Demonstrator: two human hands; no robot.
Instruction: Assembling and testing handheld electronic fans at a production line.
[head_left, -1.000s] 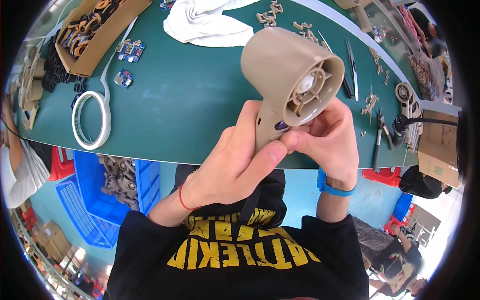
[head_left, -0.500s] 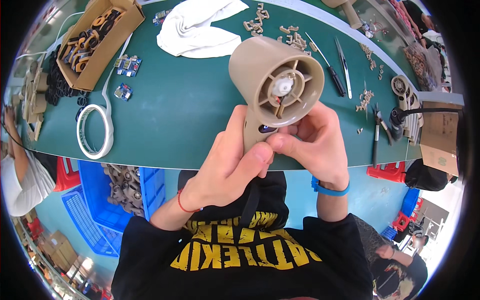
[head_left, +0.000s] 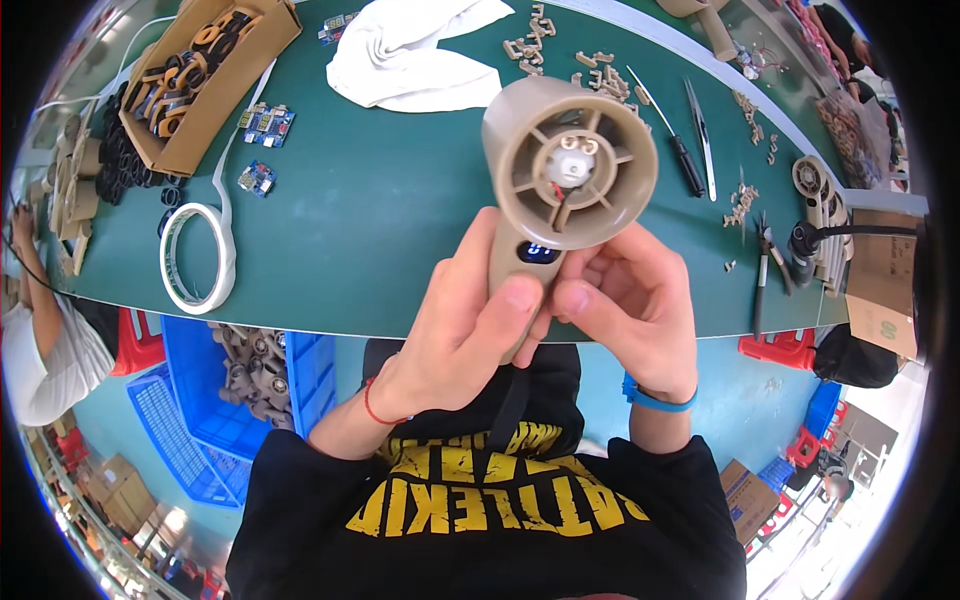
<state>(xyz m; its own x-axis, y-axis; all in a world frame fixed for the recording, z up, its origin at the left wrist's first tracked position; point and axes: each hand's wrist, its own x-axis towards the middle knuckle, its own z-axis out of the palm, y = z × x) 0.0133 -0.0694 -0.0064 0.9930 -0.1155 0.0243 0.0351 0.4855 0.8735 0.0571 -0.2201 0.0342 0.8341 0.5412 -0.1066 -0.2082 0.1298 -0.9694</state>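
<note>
A tan handheld fan (head_left: 513, 120) is held up over the table's near edge, its round ribbed opening facing me. Inside the ring sits a white hub with a red wire by it. On the handle, a small dark display is lit with blue-white digits. My left hand (head_left: 465, 310) is closed round the handle, thumb across its front. My right hand (head_left: 640, 300) has its fingers curled and thumb bent in against the handle's right side, below the barrel; its fingertips are partly hidden.
On the green table (head_left: 330, 230) are a tape roll (head_left: 168, 262), small circuit boards (head_left: 268, 125), a white cloth (head_left: 385, 60), a screwdriver (head_left: 686, 165), tweezers (head_left: 702, 140), pliers (head_left: 765, 270) and small tan clips. A box of rings (head_left: 245, 85) stands far left; a blue crate (head_left: 310, 375) below.
The fan's opening has tilted more toward me and shifted slightly right. The display, dark and mostly hidden before, now shows lit digits. My right thumb has drawn slightly back from the handle's front.
</note>
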